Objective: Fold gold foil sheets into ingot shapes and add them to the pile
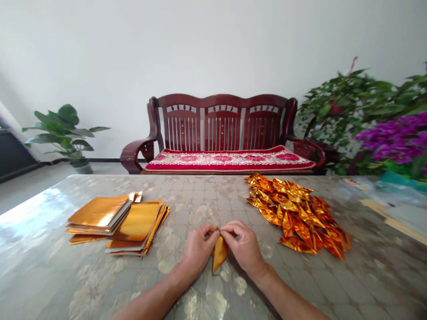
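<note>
Between my two hands, near the middle of the table, is a folded piece of gold foil paper (220, 255) with a pointed lower end toward me. My left hand (200, 244) pinches its top end from the left. From the right, my right hand (244, 244) pinches the same top end, so the fingertips of both hands almost meet. The fingers hide the upper tip of the paper. Left of my hands lie stacks of flat gold foil sheets (136, 222). To the right is a heap of folded gold foil pieces (296, 211).
The table (187, 195) has a patterned, shiny cover. Plastic bags (400, 193) and flat card (396, 220) lie at its right side. Beyond it stand a wooden bench (223, 124) with a red cushion (230, 161), a potted plant (68, 133) and purple flowers (393, 140).
</note>
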The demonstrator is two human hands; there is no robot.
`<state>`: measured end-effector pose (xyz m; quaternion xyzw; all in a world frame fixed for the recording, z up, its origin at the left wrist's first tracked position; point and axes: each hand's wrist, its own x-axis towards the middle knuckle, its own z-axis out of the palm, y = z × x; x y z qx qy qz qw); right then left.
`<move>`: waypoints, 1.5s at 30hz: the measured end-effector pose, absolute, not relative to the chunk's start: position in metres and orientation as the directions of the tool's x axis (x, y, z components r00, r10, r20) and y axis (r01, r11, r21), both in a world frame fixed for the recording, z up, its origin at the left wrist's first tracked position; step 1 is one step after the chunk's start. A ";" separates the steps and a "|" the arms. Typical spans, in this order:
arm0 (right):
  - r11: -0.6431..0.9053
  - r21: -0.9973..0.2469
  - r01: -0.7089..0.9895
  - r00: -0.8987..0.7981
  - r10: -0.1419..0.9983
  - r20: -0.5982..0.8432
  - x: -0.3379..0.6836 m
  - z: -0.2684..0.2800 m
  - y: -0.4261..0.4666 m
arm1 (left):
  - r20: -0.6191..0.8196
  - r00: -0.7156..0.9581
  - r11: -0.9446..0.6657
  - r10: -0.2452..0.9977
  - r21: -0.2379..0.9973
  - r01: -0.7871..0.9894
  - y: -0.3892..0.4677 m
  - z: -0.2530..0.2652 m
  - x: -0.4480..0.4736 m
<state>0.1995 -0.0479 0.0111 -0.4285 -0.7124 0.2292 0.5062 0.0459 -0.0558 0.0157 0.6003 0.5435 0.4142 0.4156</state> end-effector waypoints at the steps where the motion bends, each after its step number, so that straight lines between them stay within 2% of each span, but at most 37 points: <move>1: 0.550 -0.729 0.407 -0.126 0.825 0.551 0.200 0.012 -0.049 | 0.033 0.060 -0.049 0.998 0.959 0.278 -0.056 0.017 0.046; 3: 0.605 -0.631 0.485 -0.166 0.772 0.613 0.201 0.014 -0.052 | 0.023 0.061 -0.038 0.998 0.970 0.242 -0.057 0.018 0.047; 6: 0.686 -0.414 0.599 -0.277 0.662 0.697 0.202 0.017 -0.057 | 0.018 0.057 -0.028 0.998 0.980 0.196 -0.057 0.017 0.048; 10: 0.733 -0.178 0.657 -0.409 0.545 0.732 0.202 0.022 -0.060 | -0.014 0.061 0.008 0.998 0.995 0.096 -0.055 0.013 0.050; 13: 0.732 -0.107 0.673 -0.469 0.533 0.704 0.201 0.023 -0.061 | -0.049 0.072 0.046 0.996 0.998 0.042 -0.053 0.009 0.049; 16: 0.735 -0.100 0.670 -0.488 0.538 0.687 0.199 0.023 -0.063 | -0.068 0.070 0.065 0.995 0.997 0.052 -0.051 0.006 0.046; 18: 0.743 -0.159 0.650 -0.481 0.564 0.671 0.199 0.023 -0.063 | -0.050 0.067 0.041 0.997 0.991 0.130 -0.050 0.006 0.043; 21: 0.676 -0.434 0.596 -0.363 0.708 0.606 0.200 0.021 -0.061 | 0.073 0.059 -0.089 0.996 0.936 0.340 -0.052 0.011 0.040; 24: 0.474 -0.748 0.465 -0.176 0.877 0.447 0.201 0.019 -0.055 | 0.169 0.053 -0.174 0.984 0.871 0.459 -0.056 0.018 0.041; 27: 0.280 -0.908 0.311 -0.158 0.958 0.241 0.201 0.014 -0.048 | 0.157 0.028 -0.153 0.987 0.880 0.450 -0.058 0.021 0.042; 30: 0.157 -0.964 0.215 -0.193 0.974 0.116 0.201 0.011 -0.044 | 0.159 0.006 -0.146 0.987 0.889 0.435 -0.056 0.018 0.043; 32: 0.116 -0.970 0.215 -0.202 0.977 0.072 0.201 0.009 -0.042 | 0.167 0.004 -0.153 0.986 0.889 0.431 -0.052 0.014 0.044; 36: 0.174 -0.951 0.256 -0.244 0.963 0.111 0.204 0.007 -0.038 | 0.064 0.061 -0.078 0.996 0.957 0.280 -0.044 0.007 0.044; 39: 0.163 -0.960 0.227 -0.149 0.980 0.131 0.209 0.007 -0.034 | -0.025 0.145 0.008 0.989 0.994 0.112 -0.043 0.009 0.040; 41: 0.113 -0.976 0.186 -0.046 0.993 0.106 0.213 0.007 -0.030 | 0.021 0.185 -0.047 0.983 0.990 0.136 -0.045 0.012 0.034; 45: 0.051 -0.991 0.126 0.076 0.995 0.061 0.216 0.005 -0.026 | 0.156 0.210 -0.227 0.965 0.899 0.374 -0.050 0.014 0.026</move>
